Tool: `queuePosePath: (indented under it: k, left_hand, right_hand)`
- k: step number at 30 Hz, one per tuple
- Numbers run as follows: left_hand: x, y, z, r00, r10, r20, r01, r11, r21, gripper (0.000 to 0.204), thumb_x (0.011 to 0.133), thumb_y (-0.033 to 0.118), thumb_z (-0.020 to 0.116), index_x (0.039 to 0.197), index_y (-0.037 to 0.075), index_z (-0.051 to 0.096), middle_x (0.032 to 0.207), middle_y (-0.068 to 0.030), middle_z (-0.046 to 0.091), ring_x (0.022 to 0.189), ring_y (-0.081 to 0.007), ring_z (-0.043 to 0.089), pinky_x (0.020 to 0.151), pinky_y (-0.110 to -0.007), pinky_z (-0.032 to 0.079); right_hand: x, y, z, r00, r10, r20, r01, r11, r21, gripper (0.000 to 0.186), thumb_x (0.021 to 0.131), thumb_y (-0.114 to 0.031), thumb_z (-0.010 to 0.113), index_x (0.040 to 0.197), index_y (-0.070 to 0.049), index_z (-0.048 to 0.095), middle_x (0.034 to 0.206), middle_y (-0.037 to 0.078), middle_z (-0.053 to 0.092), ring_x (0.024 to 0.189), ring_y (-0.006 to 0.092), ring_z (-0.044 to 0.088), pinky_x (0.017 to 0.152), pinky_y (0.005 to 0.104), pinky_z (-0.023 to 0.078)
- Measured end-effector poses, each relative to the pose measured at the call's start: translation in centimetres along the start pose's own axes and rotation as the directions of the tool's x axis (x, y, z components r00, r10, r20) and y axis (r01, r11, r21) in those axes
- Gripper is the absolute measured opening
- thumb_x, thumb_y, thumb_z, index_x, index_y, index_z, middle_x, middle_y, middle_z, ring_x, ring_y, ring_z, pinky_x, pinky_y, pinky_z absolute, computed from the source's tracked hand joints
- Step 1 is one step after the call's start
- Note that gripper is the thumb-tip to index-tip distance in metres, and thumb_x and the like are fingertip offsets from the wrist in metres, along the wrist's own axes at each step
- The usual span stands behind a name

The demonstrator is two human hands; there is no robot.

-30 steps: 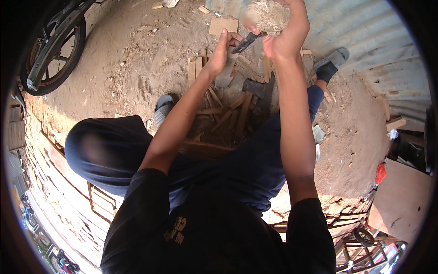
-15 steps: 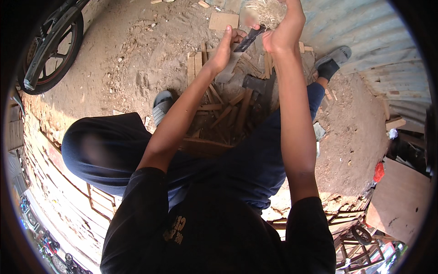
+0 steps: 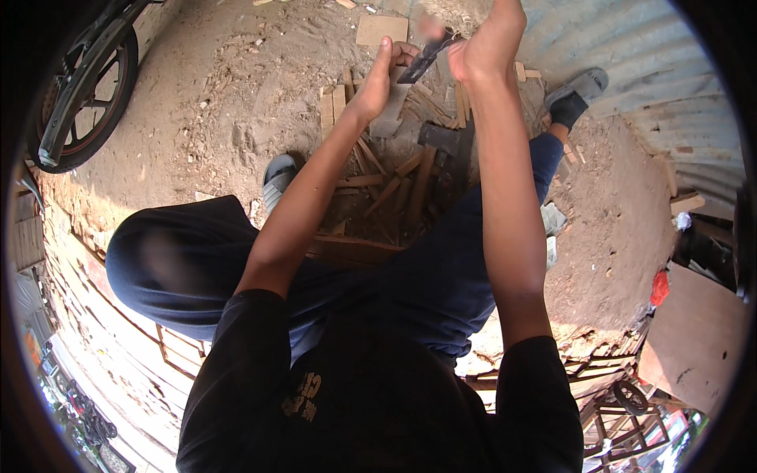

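Note:
Both my arms reach forward to the top of the view. A dark, flat strip (image 3: 425, 61) slants between my hands; I cannot make out its exact kind. My right hand (image 3: 482, 54) closes at the strip's upper end, partly cut off by the picture edge and blurred. Beside the strip's lower end is my left hand (image 3: 380, 79), thumb raised and apart from its bent fingers, which come close to the strip. Below them lie a pale grey flat piece (image 3: 389, 120) and a dark metal, axe-like head (image 3: 438, 137). Tan fibrous material (image 3: 459, 11) shows beyond my right hand.
Wood offcuts (image 3: 386, 193) pile up between my sandalled feet. A square board (image 3: 382, 31) lies on the dirt floor ahead. A motorbike wheel (image 3: 95, 98) stands at far left. Corrugated metal sheeting (image 3: 631, 63) rises on the right, with a wooden panel (image 3: 694, 339) lower down.
My hands and the dark strip have shifted slightly up and left in the view. The surroundings have shifted a little too. The grip looks much the same.

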State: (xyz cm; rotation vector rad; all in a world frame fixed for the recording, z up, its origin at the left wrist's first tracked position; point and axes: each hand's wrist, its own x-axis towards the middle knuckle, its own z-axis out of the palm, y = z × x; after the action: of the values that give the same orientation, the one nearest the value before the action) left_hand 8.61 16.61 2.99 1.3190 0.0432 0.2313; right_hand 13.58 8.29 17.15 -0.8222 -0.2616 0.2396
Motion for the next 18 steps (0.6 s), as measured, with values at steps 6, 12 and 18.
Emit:
queuePosePath:
  k: [6,12,18]
  left_hand:
    - [-0.4,0.4,0.0,1.0,-0.008,0.007,0.008,0.999,0.043,0.078,0.097,0.065,0.011,0.112,0.002,0.055,0.093,-0.006,0.055,0.092,-0.0168,0.049,0.091,-0.033,0.036]
    - [-0.8,0.4,0.4,0.995,0.006,-0.103,-0.002,0.999,0.034,0.074,0.098,0.062,0.016,0.11,0.001,0.055,0.097,-0.0078,0.057,0.094,-0.0165,0.05,0.092,-0.033,0.037]
    - [-0.6,-0.4,-0.7,0.984,0.137,-0.112,-0.136,0.991,0.014,0.06,0.1,0.051,0.024,0.103,0.0,0.057,0.087,-0.0088,0.063,0.084,-0.0172,0.057,0.085,-0.032,0.043]
  right_hand:
    - [-0.5,-0.3,0.6,0.995,0.085,0.053,-0.085,0.996,0.003,0.034,0.089,-0.031,0.054,0.1,0.0,0.062,0.09,0.009,0.065,0.081,0.0208,0.064,0.075,0.0325,0.053]
    - [-0.3,0.1,0.7,0.986,0.132,0.104,-0.133,0.991,0.002,0.035,0.09,-0.032,0.053,0.099,0.0,0.063,0.088,0.009,0.066,0.077,0.0195,0.064,0.071,0.0304,0.053]
    - [0.0,0.9,1.5,0.991,0.096,0.088,-0.089,0.993,-0.074,0.033,0.091,-0.032,0.05,0.092,-0.001,0.064,0.079,0.005,0.063,0.068,0.0143,0.06,0.063,0.027,0.048]
